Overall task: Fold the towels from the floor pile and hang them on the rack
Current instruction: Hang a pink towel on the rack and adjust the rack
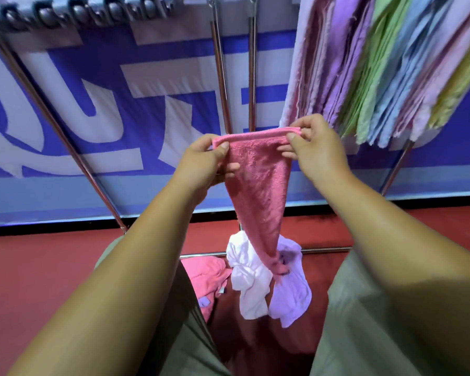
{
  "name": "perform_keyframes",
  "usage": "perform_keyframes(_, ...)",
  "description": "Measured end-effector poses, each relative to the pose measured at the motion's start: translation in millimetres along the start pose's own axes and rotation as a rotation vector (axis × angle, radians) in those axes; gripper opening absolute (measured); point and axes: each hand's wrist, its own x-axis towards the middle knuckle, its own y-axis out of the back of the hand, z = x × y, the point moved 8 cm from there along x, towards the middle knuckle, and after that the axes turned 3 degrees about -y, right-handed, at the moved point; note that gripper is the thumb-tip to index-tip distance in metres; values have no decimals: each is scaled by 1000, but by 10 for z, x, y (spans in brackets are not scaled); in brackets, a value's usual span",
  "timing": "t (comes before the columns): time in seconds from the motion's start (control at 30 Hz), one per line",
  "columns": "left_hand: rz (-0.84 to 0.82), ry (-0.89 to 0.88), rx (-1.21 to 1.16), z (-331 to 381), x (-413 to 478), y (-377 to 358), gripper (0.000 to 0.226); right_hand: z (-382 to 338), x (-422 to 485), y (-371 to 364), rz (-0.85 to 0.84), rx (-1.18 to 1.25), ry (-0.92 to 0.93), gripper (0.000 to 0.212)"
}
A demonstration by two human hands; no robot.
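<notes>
Two hands, left hand (201, 161) and right hand (312, 147), pinch the top corners of a pink terry towel (258, 183); it hangs lengthwise over the crumpled floor pile (251, 278). The metal rack (221, 77) stands beyond, hung towels (377, 66) nearest the right hand.

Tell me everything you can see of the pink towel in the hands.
The pink towel looks like terry cloth with a hemmed top edge. The left hand and the right hand pinch its two upper corners, so the edge is stretched between them. Below, it narrows to a point hanging in front of the floor pile.
</notes>
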Motion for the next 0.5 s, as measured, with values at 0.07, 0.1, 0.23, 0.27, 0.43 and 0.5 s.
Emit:
perform_keyframes(0.07,5,-76,-45,338,0,-51,11,-278,74,99,49,10,36,28)
perform_keyframes(0.1,7,-119,-49,530,-2,-71,11,-435,111,154,75,5,54,27)
perform_keyframes(0.23,9,-285,-4,1310,-57,-126,12,-1020,274,406,190,-47,109,19)
perform_keyframes(0.27,13,-324,6,1523,-74,-134,14,-1215,306,475,221,-63,134,17)
perform_keyframes(0.43,49,-439,-13,2451,-199,-193,16,-2118,399,765,330,-189,260,18)
perform_keyframes(0.5,73,-469,-3,2733,-247,-197,13,-2381,434,818,335,-186,273,19)
